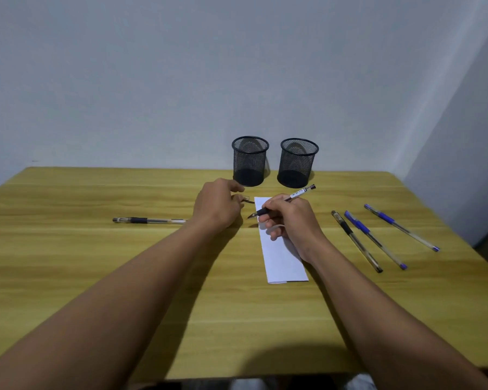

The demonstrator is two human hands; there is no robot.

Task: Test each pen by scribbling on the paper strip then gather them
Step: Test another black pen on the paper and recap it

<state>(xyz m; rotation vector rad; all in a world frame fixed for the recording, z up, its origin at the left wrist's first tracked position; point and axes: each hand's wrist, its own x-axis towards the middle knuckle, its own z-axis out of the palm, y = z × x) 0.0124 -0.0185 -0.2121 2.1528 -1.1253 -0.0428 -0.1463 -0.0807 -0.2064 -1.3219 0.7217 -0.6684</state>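
Right hand [289, 220] grips clear-barrelled pen [296, 194]; left hand [216, 205] pinches clear cap [245, 198]; folded white strip [282, 263].

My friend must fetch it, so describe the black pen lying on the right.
On the wooden table, just right of the white paper strip, three pens lie side by side. The black pen is the one closest to the strip, with a black grip, whereas the middle pen and the far pen are blue.
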